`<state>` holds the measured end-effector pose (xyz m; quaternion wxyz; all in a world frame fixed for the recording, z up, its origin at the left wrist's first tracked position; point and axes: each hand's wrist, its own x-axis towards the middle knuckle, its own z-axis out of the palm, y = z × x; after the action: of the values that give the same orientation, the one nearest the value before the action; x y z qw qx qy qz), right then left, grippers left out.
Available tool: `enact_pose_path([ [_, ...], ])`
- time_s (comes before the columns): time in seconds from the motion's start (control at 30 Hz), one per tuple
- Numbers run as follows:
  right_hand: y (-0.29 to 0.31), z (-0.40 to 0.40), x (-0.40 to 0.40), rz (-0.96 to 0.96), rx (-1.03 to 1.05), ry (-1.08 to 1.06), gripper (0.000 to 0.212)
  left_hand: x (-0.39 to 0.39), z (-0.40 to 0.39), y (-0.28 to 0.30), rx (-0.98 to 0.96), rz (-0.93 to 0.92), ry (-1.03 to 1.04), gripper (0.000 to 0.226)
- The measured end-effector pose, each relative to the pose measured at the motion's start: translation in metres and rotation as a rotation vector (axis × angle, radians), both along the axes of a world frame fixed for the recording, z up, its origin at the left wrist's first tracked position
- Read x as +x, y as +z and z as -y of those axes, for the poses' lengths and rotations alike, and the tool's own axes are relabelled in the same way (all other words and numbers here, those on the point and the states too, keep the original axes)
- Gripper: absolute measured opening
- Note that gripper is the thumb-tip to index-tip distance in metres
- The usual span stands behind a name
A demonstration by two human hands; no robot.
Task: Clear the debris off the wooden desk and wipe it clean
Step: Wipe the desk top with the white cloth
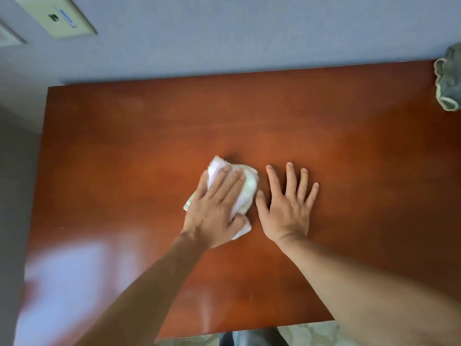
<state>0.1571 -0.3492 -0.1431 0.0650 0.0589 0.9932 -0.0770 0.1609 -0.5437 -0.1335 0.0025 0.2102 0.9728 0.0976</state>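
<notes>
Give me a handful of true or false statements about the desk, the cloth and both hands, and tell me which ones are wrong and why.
1. The left hand presses a cloth against the wooden desk. True.
2. The right hand holds a spray bottle. False: it lies flat on the desk with its fingers spread and holds nothing.
3. The cloth is dark blue. False: it is pale, white with pinkish and greenish tints.
4. A crumpled grey-green fabric sits at the far right corner of the desk. True.
5. The two hands are at opposite ends of the desk. False: they are side by side near the middle, the right thumb close to the cloth.
</notes>
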Motion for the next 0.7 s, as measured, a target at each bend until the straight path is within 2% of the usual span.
enact_pose_path([
  [0.07,-0.001,0.0,0.001,-0.018,-0.015,-0.007,0.066,-0.008,-0.013,0.005,0.047,0.062,0.368,0.081],
  [0.1,-0.002,0.0,0.001,-0.026,-0.016,-0.009,0.065,-0.011,-0.022,0.007,0.075,0.093,0.473,0.081],
  [0.13,-0.003,0.0,0.001,-0.032,-0.016,-0.009,0.065,-0.012,-0.028,0.008,0.086,0.105,0.461,0.081],
  [0.23,-0.003,0.0,0.0,-0.037,-0.006,-0.002,0.065,-0.008,-0.008,0.002,0.007,0.035,0.007,0.08],
  [0.27,-0.003,-0.001,0.0,-0.03,-0.008,-0.003,0.065,-0.01,0.009,0.004,-0.054,0.011,-0.083,0.081],
  [0.3,-0.003,-0.001,0.0,-0.026,-0.009,-0.006,0.065,-0.013,0.024,0.004,-0.102,-0.009,-0.083,0.083],
  [0.37,-0.002,0.0,0.0,-0.026,-0.011,-0.01,0.065,-0.02,0.043,0.003,-0.107,-0.031,0.19,0.083],
  [0.43,-0.002,0.001,0.001,-0.02,-0.013,-0.014,0.065,-0.016,0.034,0.005,-0.025,0.003,0.447,0.082],
  [0.47,-0.002,0.001,0.001,-0.024,-0.012,-0.016,0.065,-0.008,0.022,0.005,0.027,0.014,0.461,0.083],
  [0.5,-0.003,0.001,0.0,-0.029,-0.009,-0.016,0.065,0.004,0.009,0.003,0.069,0.017,0.391,0.084],
  [0.6,-0.003,0.001,0.0,-0.03,0.006,-0.007,0.065,0.04,-0.001,0.003,0.067,0.03,0.007,0.083],
  [0.67,-0.003,0.001,0.0,-0.032,0.013,-0.008,0.065,0.035,0.013,0.004,0.015,0.004,-0.069,0.082],
  [0.7,-0.002,0.001,0.0,-0.031,0.011,-0.009,0.065,0.027,0.017,0.004,0.001,-0.006,-0.014,0.082],
])
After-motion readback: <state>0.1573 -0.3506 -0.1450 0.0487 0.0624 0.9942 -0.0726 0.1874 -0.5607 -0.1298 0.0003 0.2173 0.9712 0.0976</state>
